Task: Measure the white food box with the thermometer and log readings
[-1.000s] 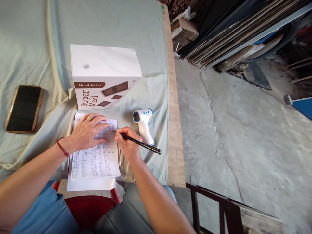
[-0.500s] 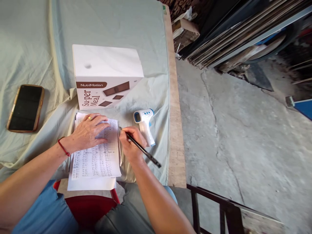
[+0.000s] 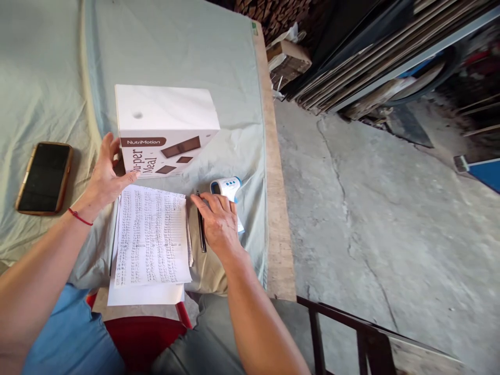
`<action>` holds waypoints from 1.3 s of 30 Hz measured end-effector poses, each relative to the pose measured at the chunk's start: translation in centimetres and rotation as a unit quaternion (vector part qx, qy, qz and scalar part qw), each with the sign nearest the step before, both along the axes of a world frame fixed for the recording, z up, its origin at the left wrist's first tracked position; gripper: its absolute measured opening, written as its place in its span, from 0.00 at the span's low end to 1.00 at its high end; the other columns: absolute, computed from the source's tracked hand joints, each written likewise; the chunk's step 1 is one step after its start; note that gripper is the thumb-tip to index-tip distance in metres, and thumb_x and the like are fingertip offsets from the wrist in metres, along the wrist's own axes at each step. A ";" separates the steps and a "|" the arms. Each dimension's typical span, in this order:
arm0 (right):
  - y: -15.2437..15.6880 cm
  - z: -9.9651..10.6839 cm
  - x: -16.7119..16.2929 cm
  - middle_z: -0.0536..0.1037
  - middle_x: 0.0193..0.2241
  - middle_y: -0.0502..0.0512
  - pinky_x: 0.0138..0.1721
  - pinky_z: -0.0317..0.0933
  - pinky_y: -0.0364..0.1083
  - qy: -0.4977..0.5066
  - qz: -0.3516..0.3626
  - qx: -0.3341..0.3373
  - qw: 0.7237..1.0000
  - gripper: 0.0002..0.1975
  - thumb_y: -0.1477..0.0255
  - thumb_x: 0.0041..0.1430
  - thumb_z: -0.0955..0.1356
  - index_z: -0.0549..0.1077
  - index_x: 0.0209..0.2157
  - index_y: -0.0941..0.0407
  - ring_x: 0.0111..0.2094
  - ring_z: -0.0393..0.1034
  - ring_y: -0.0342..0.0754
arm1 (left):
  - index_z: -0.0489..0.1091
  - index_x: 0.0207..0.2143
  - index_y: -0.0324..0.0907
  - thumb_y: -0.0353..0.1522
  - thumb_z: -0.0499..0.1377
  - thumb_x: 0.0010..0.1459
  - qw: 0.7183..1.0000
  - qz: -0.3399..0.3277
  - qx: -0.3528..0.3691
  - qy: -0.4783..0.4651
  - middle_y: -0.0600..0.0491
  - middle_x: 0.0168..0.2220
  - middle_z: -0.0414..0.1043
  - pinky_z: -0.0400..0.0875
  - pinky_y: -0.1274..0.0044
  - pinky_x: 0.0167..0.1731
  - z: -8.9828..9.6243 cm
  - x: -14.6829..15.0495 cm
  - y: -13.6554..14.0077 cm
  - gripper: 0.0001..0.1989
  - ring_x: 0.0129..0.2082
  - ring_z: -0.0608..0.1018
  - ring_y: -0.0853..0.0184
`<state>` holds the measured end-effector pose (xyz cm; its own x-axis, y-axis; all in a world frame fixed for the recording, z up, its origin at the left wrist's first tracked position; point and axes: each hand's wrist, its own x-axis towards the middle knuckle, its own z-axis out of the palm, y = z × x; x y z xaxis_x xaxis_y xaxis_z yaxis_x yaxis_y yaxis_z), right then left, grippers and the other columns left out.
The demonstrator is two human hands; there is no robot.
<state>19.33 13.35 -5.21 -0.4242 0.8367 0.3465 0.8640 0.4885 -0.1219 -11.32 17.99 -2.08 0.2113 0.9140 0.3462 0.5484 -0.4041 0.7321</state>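
Observation:
My left hand is at the left edge of a white and brown box marked "NutriMotion". Its thumb overlaps the lower front face and its fingers are spread along the side; firm contact cannot be made out. My right hand lies palm down with fingers extended, partly covering a white and blue infrared thermometer. A black pen rests on the cloth by its thumb, the upper end close to the fingertips. Between the hands is a stack of paper sheets, the top one filled with handwriting.
A smartphone lies on the pale green tablecloth at the left. The wooden table edge runs along the right, above a concrete floor. A dark frame stands lower right; a red seat shows below.
My left hand has moved off the paper, up and left to the box's side. The pen has left my right hand's grip and lies on the cloth; that hand has flattened over the thermometer.

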 end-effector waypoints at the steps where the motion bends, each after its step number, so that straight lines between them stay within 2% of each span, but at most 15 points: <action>1: 0.0 0.2 0.1 0.78 0.50 0.58 0.49 0.62 0.55 0.005 -0.003 0.013 1.000 0.24 0.82 0.66 0.60 0.73 0.57 0.47 0.50 0.69 0.56 | 0.46 0.67 0.56 0.50 0.55 0.67 1.000 0.008 -0.012 -0.013 0.50 0.61 0.65 0.77 0.59 0.48 -0.1 0.1 0.3 0.32 0.57 0.74 0.57; 3: -0.1 0.4 0.5 0.76 0.54 0.60 0.51 0.62 0.57 0.033 -0.037 0.044 0.998 0.22 0.79 0.66 0.61 0.73 0.56 0.48 0.53 0.68 0.57 | 0.48 0.67 0.53 0.50 0.58 0.65 0.999 0.020 -0.039 -0.031 0.51 0.60 0.67 0.78 0.59 0.47 -0.3 0.3 0.6 0.34 0.55 0.75 0.56; 5: -0.1 0.4 1.2 0.71 0.58 0.65 0.51 0.63 0.61 0.070 -0.109 0.067 0.989 0.20 0.73 0.65 0.64 0.70 0.58 0.50 0.55 0.67 0.62 | 0.49 0.67 0.51 0.51 0.59 0.64 0.998 0.039 -0.034 -0.040 0.49 0.60 0.67 0.78 0.58 0.46 -0.7 0.6 0.7 0.36 0.55 0.75 0.55; 8: -0.1 0.0 2.4 0.72 0.53 0.70 0.44 0.66 0.61 0.104 -0.206 0.027 0.973 0.26 0.64 0.60 0.68 0.68 0.59 0.55 0.50 0.69 0.64 | 0.51 0.67 0.50 0.50 0.60 0.63 0.994 0.069 -0.013 -0.082 0.44 0.60 0.67 0.79 0.59 0.48 -0.9 1.1 0.4 0.36 0.56 0.75 0.55; 11: 0.1 -0.2 3.1 0.77 0.44 0.63 0.37 0.67 0.54 0.155 -0.226 -0.037 0.961 0.23 0.65 0.58 0.68 0.72 0.55 0.55 0.40 0.72 0.57 | 0.56 0.64 0.50 0.48 0.62 0.63 0.990 0.075 -0.008 -0.116 0.44 0.59 0.69 0.79 0.61 0.49 -0.4 1.5 -0.1 0.33 0.54 0.77 0.56; 13: 0.2 0.4 2.7 0.78 0.42 0.60 0.35 0.67 0.50 0.250 -0.208 -0.048 0.944 0.21 0.64 0.57 0.68 0.74 0.53 0.53 0.37 0.73 0.54 | 0.61 0.61 0.48 0.50 0.61 0.64 0.987 0.062 -0.016 -0.150 0.46 0.55 0.73 0.80 0.63 0.46 0.3 1.8 -0.4 0.29 0.51 0.79 0.56; 15: -0.1 1.2 1.7 0.80 0.39 0.57 0.32 0.67 0.48 0.381 -0.165 -0.079 0.906 0.21 0.61 0.59 0.67 0.76 0.51 0.53 0.33 0.73 0.51 | 0.66 0.56 0.46 0.52 0.59 0.65 0.981 0.045 -0.034 -0.183 0.46 0.49 0.77 0.80 0.66 0.41 0.9 2.1 -0.7 0.26 0.45 0.81 0.57; 18: -1.2 2.3 -0.7 0.80 0.31 0.55 0.27 0.65 0.47 0.557 -0.064 -0.183 0.807 0.21 0.57 0.63 0.63 0.77 0.48 0.54 0.28 0.72 0.49 | 0.71 0.52 0.43 0.52 0.60 0.65 0.979 0.033 -0.066 -0.189 0.47 0.43 0.80 0.79 0.69 0.35 1.3 2.3 -1.0 0.24 0.40 0.82 0.58; 20: -1.9 2.5 -2.2 0.82 0.33 0.57 0.27 0.66 0.48 0.621 -0.009 -0.233 0.748 0.21 0.56 0.62 0.64 0.79 0.47 0.54 0.27 0.73 0.50 | 0.72 0.52 0.43 0.51 0.61 0.64 0.981 0.033 -0.079 -0.175 0.48 0.41 0.81 0.78 0.70 0.34 1.3 2.4 -1.2 0.24 0.38 0.82 0.59; 22: -2.4 2.4 -3.3 0.83 0.36 0.59 0.28 0.68 0.49 0.649 0.024 -0.262 0.713 0.20 0.56 0.62 0.65 0.79 0.47 0.53 0.29 0.74 0.50 | 0.73 0.52 0.44 0.51 0.61 0.64 0.983 0.040 -0.079 -0.158 0.49 0.39 0.81 0.76 0.71 0.31 1.2 2.5 -1.2 0.24 0.35 0.81 0.61; 24: -2.6 2.2 -3.9 0.84 0.40 0.59 0.31 0.69 0.49 0.654 0.037 -0.279 0.702 0.19 0.57 0.62 0.67 0.78 0.48 0.52 0.31 0.74 0.50 | 0.73 0.52 0.44 0.51 0.60 0.64 0.987 0.050 -0.070 -0.136 0.51 0.37 0.80 0.74 0.72 0.28 1.1 2.5 -1.2 0.24 0.31 0.79 0.62; 27: -2.4 2.0 -4.2 0.84 0.43 0.58 0.35 0.71 0.51 0.652 0.047 -0.281 0.703 0.18 0.57 0.61 0.69 0.77 0.49 0.50 0.36 0.77 0.51 | 0.72 0.51 0.44 0.50 0.60 0.65 0.991 0.043 -0.056 -0.115 0.51 0.36 0.79 0.72 0.72 0.27 0.9 2.5 -1.1 0.22 0.30 0.78 0.64; 32: -2.5 2.3 -4.7 0.83 0.48 0.56 0.45 0.72 0.54 0.681 0.035 -0.275 0.678 0.23 0.58 0.58 0.72 0.74 0.54 0.47 0.46 0.78 0.54 | 0.71 0.52 0.43 0.49 0.62 0.64 0.984 0.020 -0.073 -0.160 0.48 0.44 0.80 0.77 0.70 0.34 1.1 2.7 -1.2 0.22 0.38 0.81 0.60; 35: -2.8 2.4 -5.1 0.82 0.50 0.55 0.47 0.72 0.56 0.685 0.032 -0.295 0.665 0.24 0.57 0.57 0.73 0.73 0.54 0.46 0.47 0.77 0.54 | 0.71 0.52 0.42 0.49 0.64 0.62 0.975 0.032 -0.114 -0.188 0.47 0.45 0.80 0.78 0.69 0.38 1.4 2.9 -1.3 0.24 0.42 0.81 0.58; 39: -3.2 2.4 -5.4 0.82 0.47 0.53 0.46 0.71 0.55 0.695 0.029 -0.304 0.651 0.21 0.56 0.58 0.73 0.73 0.52 0.45 0.44 0.76 0.52 | 0.70 0.54 0.41 0.49 0.66 0.60 0.960 0.031 -0.161 -0.229 0.46 0.49 0.79 0.78 0.69 0.42 1.5 3.2 -1.5 0.28 0.46 0.80 0.57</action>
<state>13.92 10.14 -2.79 -0.0905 0.9950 0.0420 -0.3058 0.0124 -0.9520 -8.14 16.45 -0.61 0.0470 0.9951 0.0866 0.1557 -0.0929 0.9834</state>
